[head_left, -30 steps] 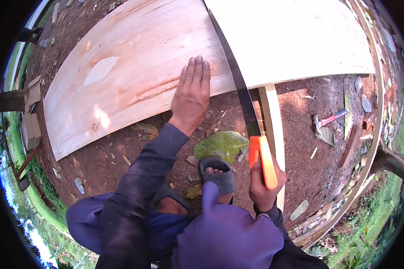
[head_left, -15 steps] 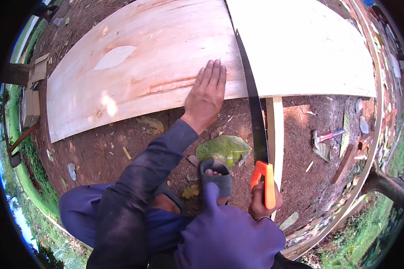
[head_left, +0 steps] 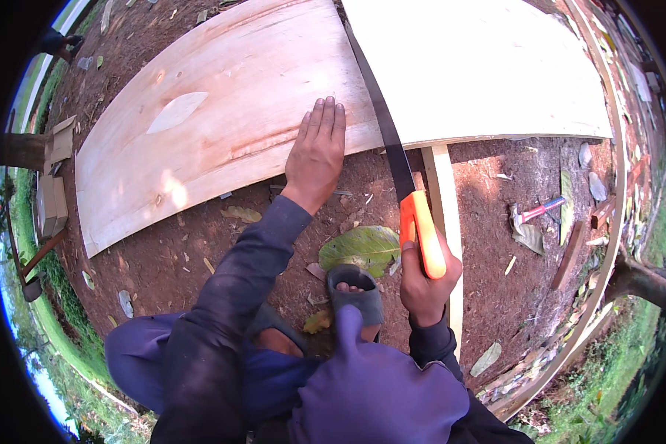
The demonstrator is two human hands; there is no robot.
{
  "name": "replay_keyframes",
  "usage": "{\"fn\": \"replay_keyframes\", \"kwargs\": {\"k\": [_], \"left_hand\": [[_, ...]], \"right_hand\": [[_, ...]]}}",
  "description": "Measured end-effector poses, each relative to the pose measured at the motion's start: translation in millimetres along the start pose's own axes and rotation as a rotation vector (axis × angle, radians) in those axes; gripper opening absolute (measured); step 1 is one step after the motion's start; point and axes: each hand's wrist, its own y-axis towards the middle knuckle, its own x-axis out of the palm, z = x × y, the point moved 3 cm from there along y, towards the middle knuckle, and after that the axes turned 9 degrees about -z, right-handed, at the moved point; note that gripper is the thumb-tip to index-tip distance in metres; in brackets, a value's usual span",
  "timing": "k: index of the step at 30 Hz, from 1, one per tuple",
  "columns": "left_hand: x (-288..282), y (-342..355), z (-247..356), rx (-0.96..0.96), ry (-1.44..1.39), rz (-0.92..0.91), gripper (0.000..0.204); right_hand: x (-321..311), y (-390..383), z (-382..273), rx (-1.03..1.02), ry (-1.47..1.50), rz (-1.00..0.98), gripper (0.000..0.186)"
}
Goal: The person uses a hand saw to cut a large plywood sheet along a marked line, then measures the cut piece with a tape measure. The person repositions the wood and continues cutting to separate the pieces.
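Note:
My left hand (head_left: 316,152) lies flat on the near edge of a pale plywood sheet (head_left: 222,118), fingers stretched out and pointing away from me. In my right hand (head_left: 427,277) is the orange handle of a handsaw (head_left: 389,140). Its dark blade runs away from me along the line between the sheet's shaded left part and a brightly lit right panel (head_left: 488,74). The blade's far end lies in that narrow gap. Below the panel's near edge, a wooden batten (head_left: 444,200) runs toward me beside the saw handle.
A hammer (head_left: 539,210) with a red and blue handle lies on the soil at right, near brown wood pieces (head_left: 567,256). A large green leaf (head_left: 360,250) rests by my sandalled foot (head_left: 356,288). Cardboard boxes (head_left: 50,203) stand at far left, and a person's hand (head_left: 72,46) shows at upper left.
My right hand has pushed the saw forward, away from me, so more of the blade is past the sheet's near edge. My left hand stays flat on the plywood. The view has shifted slightly.

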Motion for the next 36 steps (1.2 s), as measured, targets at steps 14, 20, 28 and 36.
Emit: {"fn": "replay_keyframes", "kwargs": {"k": [14, 20, 28, 36], "left_hand": [[-22, -130, -33, 0.672, -0.166, -0.494, 0.058], [-55, -200, -199, -0.875, -1.214, -0.895, 0.087], [27, -313, -258, -1.173, -2.322, 1.244, 0.086], [7, -358, -412, -0.949, -1.757, 1.233, 0.066]], "right_hand": [[-40, -13, 9, -0.075, -0.142, 0.319, 0.008], [-62, -42, 61, 0.032, -0.145, 0.481, 0.005], [-76, -80, 60, 0.173, -0.149, 0.502, 0.007], [-86, -84, 54, 0.211, -0.127, 0.527, 0.012]]}}
